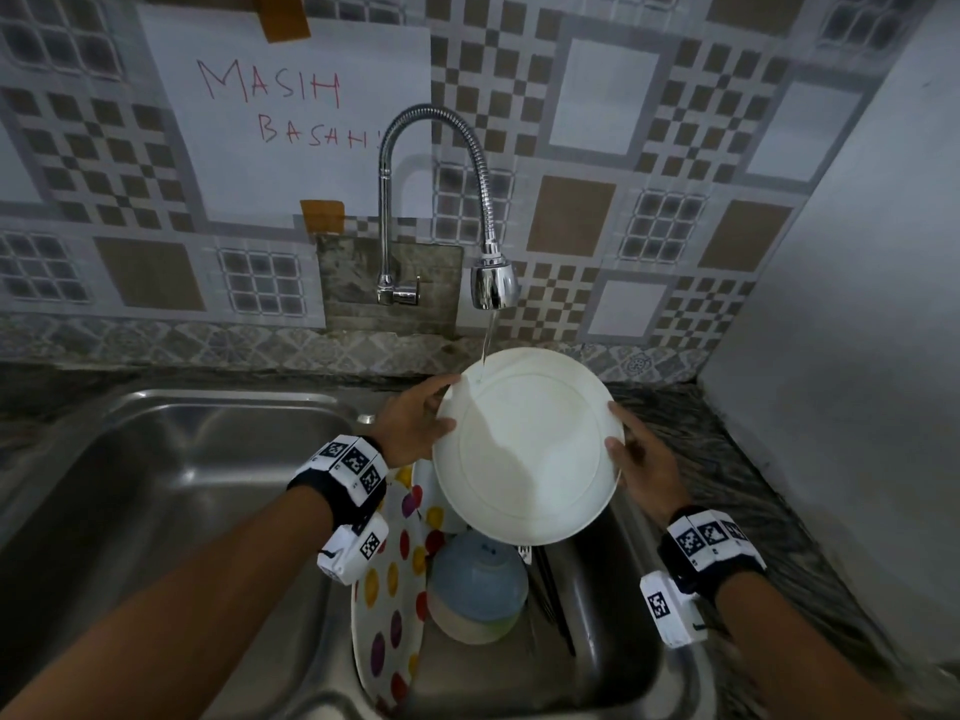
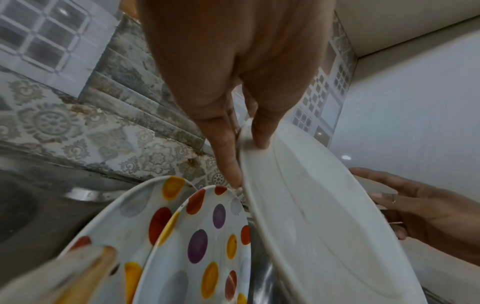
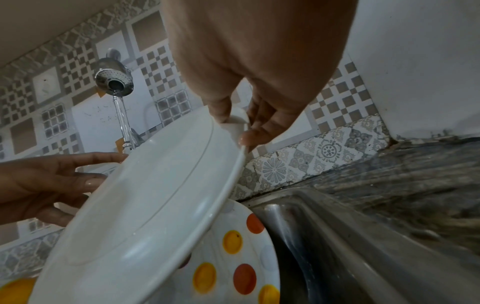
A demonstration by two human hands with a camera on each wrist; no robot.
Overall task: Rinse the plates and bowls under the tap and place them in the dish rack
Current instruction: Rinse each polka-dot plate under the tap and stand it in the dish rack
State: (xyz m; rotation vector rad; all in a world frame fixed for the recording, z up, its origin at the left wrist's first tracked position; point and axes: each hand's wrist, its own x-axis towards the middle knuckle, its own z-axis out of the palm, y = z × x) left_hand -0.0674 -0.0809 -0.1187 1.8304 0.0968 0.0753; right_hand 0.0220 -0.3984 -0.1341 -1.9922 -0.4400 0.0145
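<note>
I hold a plain white plate (image 1: 527, 449) tilted over the right sink basin, under the running tap (image 1: 493, 283). The thin stream lands on its upper left rim. My left hand (image 1: 415, 423) pinches the plate's left edge (image 2: 298, 205), thumb on the face and fingers behind. My right hand (image 1: 641, 467) grips the right edge (image 3: 161, 195) the same way. Below lie polka-dot plates (image 1: 395, 579) leaning in the basin, and an upturned blue bowl (image 1: 475, 584) on other bowls. No dish rack is in view.
An empty steel basin (image 1: 182, 485) lies to the left. A dark stone counter (image 1: 727, 459) runs along the right, with a white wall (image 1: 857, 304) beyond it. Dark chopsticks (image 1: 553, 595) lie in the right basin. A paper note (image 1: 291, 106) is taped to the tiled wall.
</note>
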